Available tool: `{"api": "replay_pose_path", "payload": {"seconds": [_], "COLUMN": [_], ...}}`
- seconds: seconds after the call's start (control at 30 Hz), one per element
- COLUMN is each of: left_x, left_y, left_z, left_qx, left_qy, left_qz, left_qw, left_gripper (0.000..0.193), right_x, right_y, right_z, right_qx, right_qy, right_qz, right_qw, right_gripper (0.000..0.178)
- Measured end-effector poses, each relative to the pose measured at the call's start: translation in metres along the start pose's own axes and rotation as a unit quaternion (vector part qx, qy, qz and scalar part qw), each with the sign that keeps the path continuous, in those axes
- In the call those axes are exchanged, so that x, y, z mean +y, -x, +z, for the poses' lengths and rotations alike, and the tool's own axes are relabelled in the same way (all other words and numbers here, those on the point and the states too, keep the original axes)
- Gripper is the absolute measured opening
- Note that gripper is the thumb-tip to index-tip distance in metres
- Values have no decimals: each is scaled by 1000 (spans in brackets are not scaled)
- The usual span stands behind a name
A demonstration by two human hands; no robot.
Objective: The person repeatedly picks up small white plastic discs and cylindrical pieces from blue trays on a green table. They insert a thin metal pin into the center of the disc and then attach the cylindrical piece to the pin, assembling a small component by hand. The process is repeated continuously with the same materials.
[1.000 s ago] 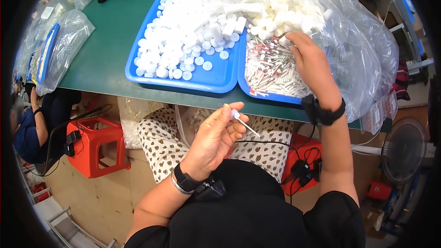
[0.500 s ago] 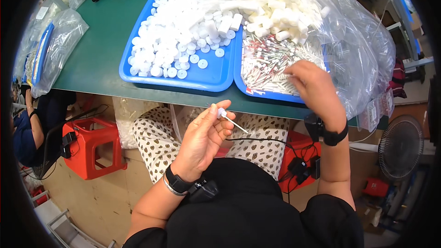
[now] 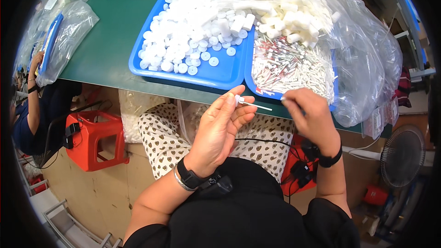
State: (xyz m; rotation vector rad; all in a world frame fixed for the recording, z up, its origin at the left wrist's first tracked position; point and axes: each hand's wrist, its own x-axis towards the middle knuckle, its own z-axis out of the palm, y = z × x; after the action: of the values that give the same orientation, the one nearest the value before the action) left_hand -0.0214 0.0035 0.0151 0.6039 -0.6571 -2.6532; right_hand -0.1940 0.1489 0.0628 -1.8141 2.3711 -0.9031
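Note:
My left hand (image 3: 218, 131) is closed in a pinch, thumb against fingers, in front of the table's near edge. Held in it is a small white plastic piece with a thin white stick (image 3: 258, 106) pointing out to the right. My right hand (image 3: 308, 115) hovers by the near edge of the right-hand blue tray, to the right of the stick's tip. Its fingers are bent and drawn together; what they hold, if anything, is too small to make out. Thin white and red sticks (image 3: 294, 71) fill that tray's near part.
The left blue tray (image 3: 197, 79) bears a heap of white round discs (image 3: 183, 41). Cream-coloured foam cylinders (image 3: 294, 14) lie in a clear plastic bag (image 3: 363, 55) at the far right. A red stool (image 3: 94, 133) and another person's arm (image 3: 33, 96) are at the left, a fan (image 3: 403, 156) at the right.
My right hand has drawn back from the sticks toward me, to the tray's near edge. My left hand has moved right and slightly up, with the stick now lying flatter.

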Motion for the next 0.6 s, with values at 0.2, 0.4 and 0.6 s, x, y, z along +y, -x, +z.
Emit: {"api": "replay_pose_path", "payload": {"seconds": [0.2, 0.4, 0.6], "left_x": [-5, -8, -8], "left_y": [-1, -1, 3], "left_z": [1, -4, -5], "left_qx": [3, -4, -3], "left_qy": [4, -31, -91], "left_qz": [4, 19, 48], "left_qw": [1000, 999, 995], "left_gripper": [42, 44, 46], "right_x": [-20, -23, -29], "right_y": [4, 4, 0], "right_z": [9, 13, 18], "right_qx": [-13, -1, 29], "right_qy": [-26, -6, -8], "right_qz": [-11, -23, -43], "right_qw": [1000, 1000, 999], "right_gripper": [12, 14, 15]}}
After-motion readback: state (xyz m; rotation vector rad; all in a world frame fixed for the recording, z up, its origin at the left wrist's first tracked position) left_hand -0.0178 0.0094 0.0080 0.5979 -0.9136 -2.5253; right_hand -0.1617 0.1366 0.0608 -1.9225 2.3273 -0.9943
